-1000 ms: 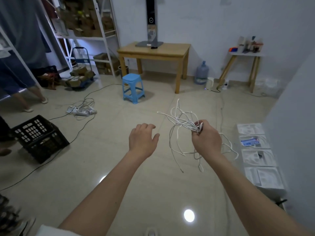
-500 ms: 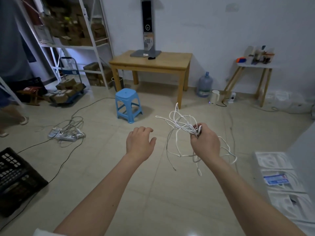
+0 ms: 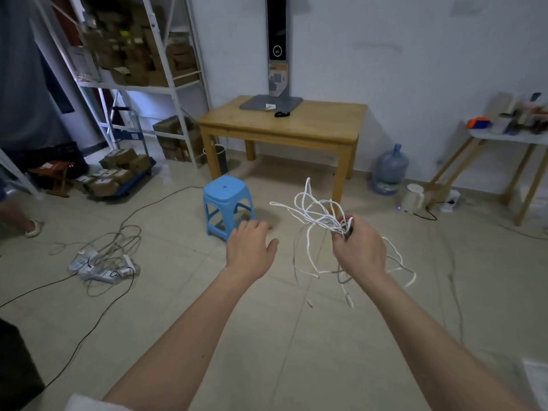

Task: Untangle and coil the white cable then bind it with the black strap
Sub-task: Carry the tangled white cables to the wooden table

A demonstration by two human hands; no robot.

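While your right hand [image 3: 360, 250] is curled into a fist right of the frame's centre, it grips the white cable [image 3: 317, 216] as a tangled bunch, with loops fanning up and to the left of the knuckles and loose strands and ends dangling below and to the right of the wrist. Something dark shows between those fingers at the top of the fist, but you cannot tell what it is. Your left hand [image 3: 250, 252] hovers just left of the tangle, palm down, fingers relaxed and slightly spread, holding nothing and not touching the cable. Behind your left hand stands a blue stool [image 3: 227, 205] on the tiled floor. Further back, in the upper middle of the frame, a small black item [image 3: 281, 114] lies on the wooden table [image 3: 296, 126], in front of a grey stand base [image 3: 271, 102].
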